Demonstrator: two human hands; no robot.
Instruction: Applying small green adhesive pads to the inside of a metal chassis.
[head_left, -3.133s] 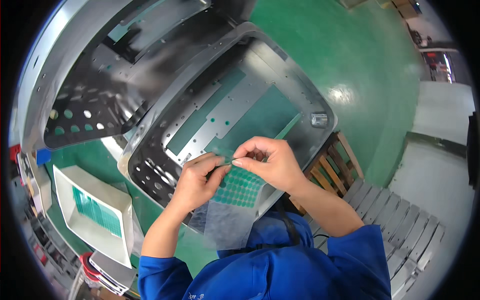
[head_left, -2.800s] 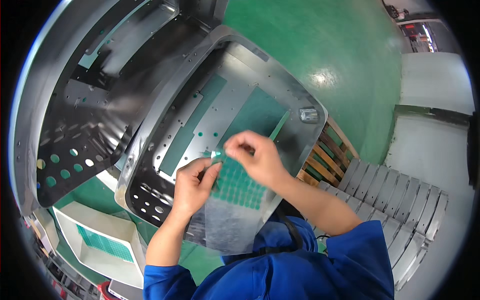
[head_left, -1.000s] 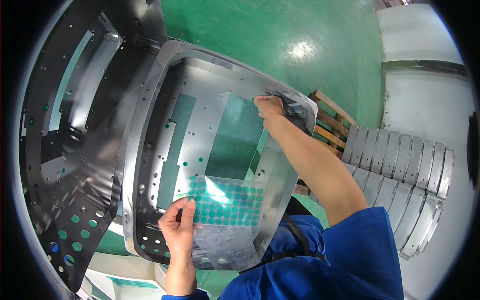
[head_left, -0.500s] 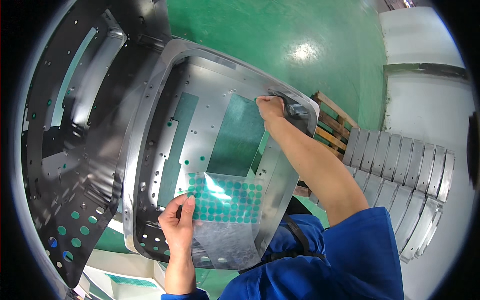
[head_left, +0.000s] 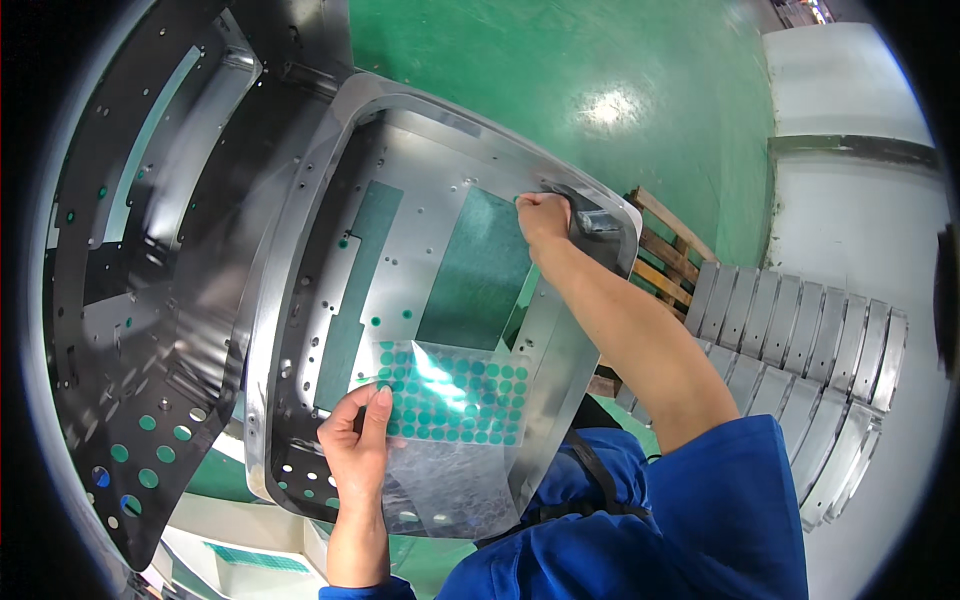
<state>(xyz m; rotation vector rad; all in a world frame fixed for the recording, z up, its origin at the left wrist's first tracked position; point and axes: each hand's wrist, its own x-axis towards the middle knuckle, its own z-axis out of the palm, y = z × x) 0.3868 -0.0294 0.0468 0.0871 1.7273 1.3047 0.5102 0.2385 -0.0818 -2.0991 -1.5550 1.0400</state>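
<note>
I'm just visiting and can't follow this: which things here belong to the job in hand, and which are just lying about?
Seemingly in use:
sheet of green dots, pinched by the left hand
open metal housing, right hand near its far right corner

Apparently just nearby, untouched:
wooden pallet
grey metal strips
white tray, lower left

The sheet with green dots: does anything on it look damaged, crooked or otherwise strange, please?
Nothing stands out as damaged. The sheet, pinched at its left edge by the left hand, shows regular rows of dots; the white streak across it looks like glare, not a tear. The clear film below looks creased, probably harmless.
</note>
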